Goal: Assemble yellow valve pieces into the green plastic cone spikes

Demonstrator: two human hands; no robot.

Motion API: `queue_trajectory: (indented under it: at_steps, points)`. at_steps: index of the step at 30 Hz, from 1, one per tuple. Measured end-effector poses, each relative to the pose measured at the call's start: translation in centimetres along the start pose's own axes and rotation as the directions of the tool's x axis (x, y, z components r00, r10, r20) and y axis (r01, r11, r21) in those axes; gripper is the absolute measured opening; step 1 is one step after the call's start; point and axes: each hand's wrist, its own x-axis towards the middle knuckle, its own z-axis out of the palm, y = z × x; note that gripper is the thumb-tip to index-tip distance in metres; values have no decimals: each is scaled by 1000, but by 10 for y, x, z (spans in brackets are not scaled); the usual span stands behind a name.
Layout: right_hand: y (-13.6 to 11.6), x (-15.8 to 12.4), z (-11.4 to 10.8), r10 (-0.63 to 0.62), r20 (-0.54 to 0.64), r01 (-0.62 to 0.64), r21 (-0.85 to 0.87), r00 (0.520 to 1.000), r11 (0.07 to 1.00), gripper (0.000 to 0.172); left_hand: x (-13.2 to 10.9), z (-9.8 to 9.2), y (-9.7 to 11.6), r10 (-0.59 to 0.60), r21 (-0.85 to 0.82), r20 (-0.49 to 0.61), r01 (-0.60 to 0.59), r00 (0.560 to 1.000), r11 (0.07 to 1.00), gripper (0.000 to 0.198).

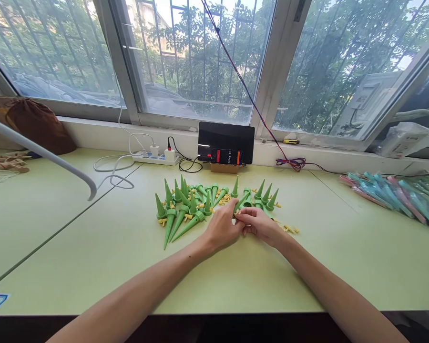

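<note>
Near the table's middle, my left hand [222, 223] is closed round a green plastic watering spike [240, 200], its tapered end pointing up and away. My right hand [261, 225] meets it from the right, thumb and fingertips pinched on a small yellow valve [236, 215] at the spike's near end. Fingers hide most of that joint. Left of my hands, several green spikes lie or stand upright, one long spike [188, 226] pointing toward me. More upright spikes [266, 194] stand beyond my right hand. Loose yellow valves [289, 229] lie beside that hand.
A phone [226, 156] leans on a dark tablet [248, 138] at the back. Left of it are a power strip [157, 159] and cables. Bagged coloured pieces [393, 193] lie at the right. A white curved bar [46, 147] juts in from the left.
</note>
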Motion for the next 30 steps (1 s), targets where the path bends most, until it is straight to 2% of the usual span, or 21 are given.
queue_trajectory:
  at_steps: [6,15,22,30]
  points:
    - [-2,-2,2,-57,32,60,-112,998,992,43,1,-1,1,1,-11,14,-1,1000,1000,22]
    - [0,-2,4,-184,-5,175,-292,983,940,39,2,-5,4,-18,-70,78,24,997,997,24]
    - [1,-2,5,-353,-21,301,-477,935,826,29,2,-2,0,9,-12,70,-9,997,1000,22]
    - [1,-4,3,-411,-10,337,-555,912,761,20,1,-2,-1,17,-18,74,-16,997,1000,22]
